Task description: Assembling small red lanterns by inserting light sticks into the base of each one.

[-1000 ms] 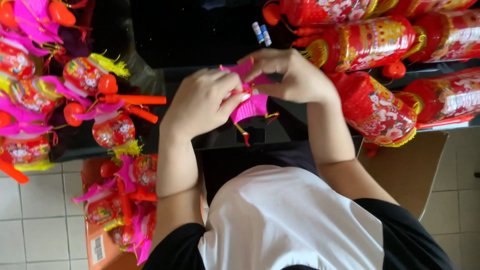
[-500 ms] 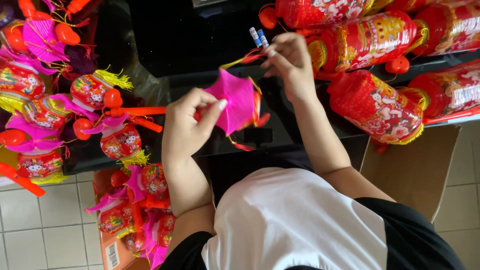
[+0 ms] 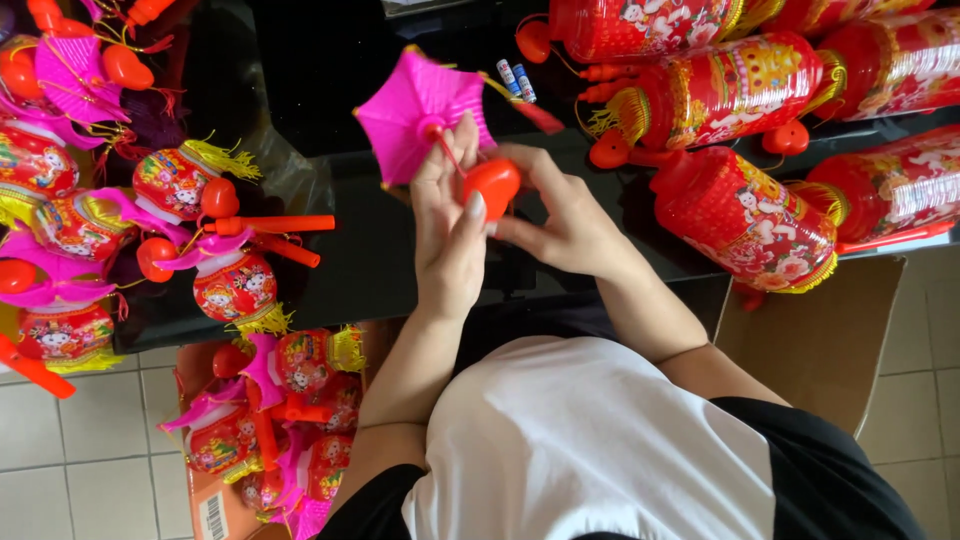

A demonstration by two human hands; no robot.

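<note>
Down at the bottom left, an open brown box (image 3: pixel 205 500) with a white label on its flap sits on the tiled floor, stuffed with small red-and-pink lanterns (image 3: pixel 270 420). Up at the table's near edge, the left hand (image 3: pixel 450 235) pinches the thin stem of a pink umbrella top (image 3: pixel 415 110) while the right hand (image 3: pixel 560 215) closes its fingertips on a red bulb (image 3: pixel 492 185), the two parts held together, seemingly for fitting. Farther out on the black table (image 3: pixel 330 90), long red lanterns (image 3: pixel 740 215) lie right, small ones (image 3: pixel 235 285) left, and two little blue-and-white batteries (image 3: pixel 516 80) beyond.
</note>
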